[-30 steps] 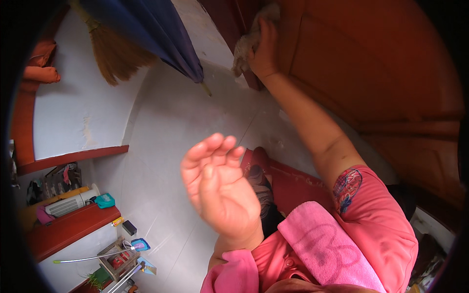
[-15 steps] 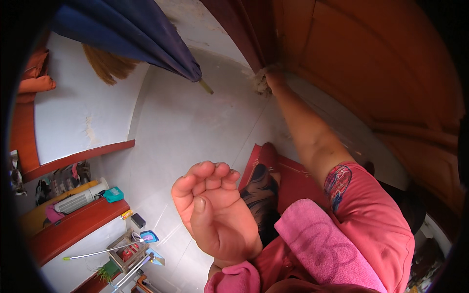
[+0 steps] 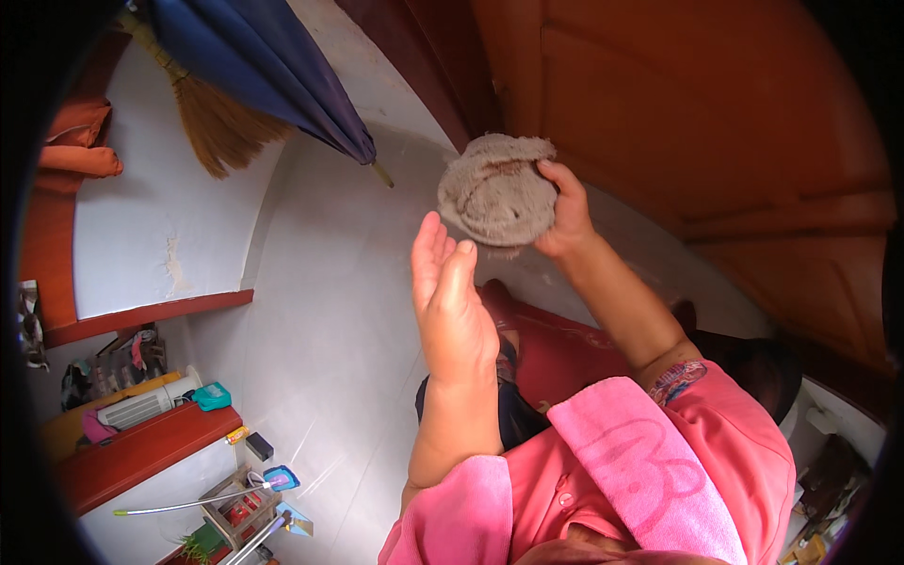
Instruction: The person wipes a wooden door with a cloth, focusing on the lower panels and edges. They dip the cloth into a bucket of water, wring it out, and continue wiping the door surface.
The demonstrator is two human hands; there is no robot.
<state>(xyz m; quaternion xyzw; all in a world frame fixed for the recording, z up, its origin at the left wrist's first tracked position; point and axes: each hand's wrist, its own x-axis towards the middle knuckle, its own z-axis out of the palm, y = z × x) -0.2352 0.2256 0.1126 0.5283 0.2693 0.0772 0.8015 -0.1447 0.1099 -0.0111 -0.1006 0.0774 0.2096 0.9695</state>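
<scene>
My right hand point(image 3: 565, 215) grips a crumpled grey-brown cloth point(image 3: 494, 191) and holds it up in front of the reddish-brown wooden door point(image 3: 716, 122). Just below and left of the cloth my left hand point(image 3: 450, 301) is raised edge-on, fingers straight and together, holding nothing and a small gap away from the cloth. Both forearms come out of pink sleeves point(image 3: 659, 471) at the lower edge.
A folded blue umbrella point(image 3: 273, 71) and a straw broom point(image 3: 202, 118) lean against the white wall at top left. A red low shelf point(image 3: 141, 452) with bottles and small items sits at lower left. White tiled floor point(image 3: 330, 311) lies below.
My right hand has come away from the door's lower edge and lifted the cloth toward me. My left hand has turned from palm-up to edge-on and risen toward the cloth.
</scene>
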